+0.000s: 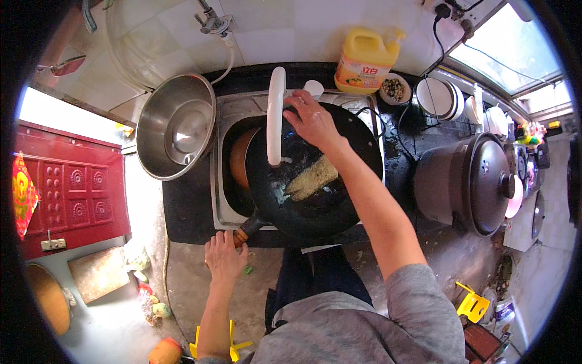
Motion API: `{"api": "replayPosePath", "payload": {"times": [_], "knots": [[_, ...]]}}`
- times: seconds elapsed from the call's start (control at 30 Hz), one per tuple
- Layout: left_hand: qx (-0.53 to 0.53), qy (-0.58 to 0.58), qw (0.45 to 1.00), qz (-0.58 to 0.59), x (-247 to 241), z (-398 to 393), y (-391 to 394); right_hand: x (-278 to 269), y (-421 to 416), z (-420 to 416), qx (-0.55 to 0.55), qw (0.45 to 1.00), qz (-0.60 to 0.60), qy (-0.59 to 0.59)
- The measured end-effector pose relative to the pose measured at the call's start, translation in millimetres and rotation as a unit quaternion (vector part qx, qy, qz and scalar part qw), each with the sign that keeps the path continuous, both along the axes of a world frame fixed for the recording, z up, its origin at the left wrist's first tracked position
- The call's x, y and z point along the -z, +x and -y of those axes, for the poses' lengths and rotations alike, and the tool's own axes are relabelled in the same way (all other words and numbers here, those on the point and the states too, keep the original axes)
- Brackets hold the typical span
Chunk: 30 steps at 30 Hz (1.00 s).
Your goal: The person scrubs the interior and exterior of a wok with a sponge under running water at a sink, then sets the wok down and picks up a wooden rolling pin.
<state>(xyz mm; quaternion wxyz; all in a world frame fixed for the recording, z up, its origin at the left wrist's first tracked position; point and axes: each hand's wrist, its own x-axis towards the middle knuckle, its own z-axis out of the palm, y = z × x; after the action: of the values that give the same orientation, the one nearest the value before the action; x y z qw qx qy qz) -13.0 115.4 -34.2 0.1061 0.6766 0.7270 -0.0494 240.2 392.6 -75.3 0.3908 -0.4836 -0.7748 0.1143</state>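
A black wok [273,200] rests over the stainless steel sink [217,200], covering most of its basin. My left hand [226,255] grips the wooden end of the wok's handle [241,235] at the counter's front edge. Inside the wok lies a tan, fibrous loofah scrubber [313,179], with wet patches around it. A white faucet [275,123] arches over the wok. My right hand [314,117] reaches across the wok, its fingers curled onto the faucet near its base; the palm hides part of the grip. Left of the wok, a brownish round vessel [238,159] shows in the sink.
A stainless steel bowl [157,132] tilts at the sink's left. Behind stand a yellow detergent jug [366,57] and a small filled bowl [394,89]. Stacked bowls [436,98], a large lidded pot [439,182] and a hanging power cord [435,38] are on the right.
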Motion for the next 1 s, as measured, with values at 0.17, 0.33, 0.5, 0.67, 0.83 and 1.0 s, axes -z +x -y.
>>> {"api": "replayPosePath", "payload": {"times": [0.17,0.33,0.5,0.67,0.83,1.0], "knots": [[0.044,0.163,0.985,0.035,-15.1,-3.9,22.3,3.0,16.3,-12.1,-0.029,0.994,0.105,-0.017],[0.122,0.124,0.969,0.177,-5.8,-33.5,88.5,2.9,60.4,-11.6,-0.031,0.989,-0.075,-0.126],[0.282,0.043,0.944,0.168,67.5,-94.4,160.5,11.8,82.6,-0.2,0.039,0.880,-0.412,-0.231],[0.223,-0.056,0.970,0.083,115.2,-136.0,163.4,14.0,103.5,81.6,0.205,0.949,-0.176,-0.162],[0.137,-0.113,0.984,0.019,103.9,-138.3,145.0,19.2,156.0,95.7,0.263,0.951,-0.138,-0.092],[0.099,0.066,0.992,0.030,126.9,-176.0,156.4,46.2,181.2,75.6,0.275,0.927,-0.209,-0.144]]}}
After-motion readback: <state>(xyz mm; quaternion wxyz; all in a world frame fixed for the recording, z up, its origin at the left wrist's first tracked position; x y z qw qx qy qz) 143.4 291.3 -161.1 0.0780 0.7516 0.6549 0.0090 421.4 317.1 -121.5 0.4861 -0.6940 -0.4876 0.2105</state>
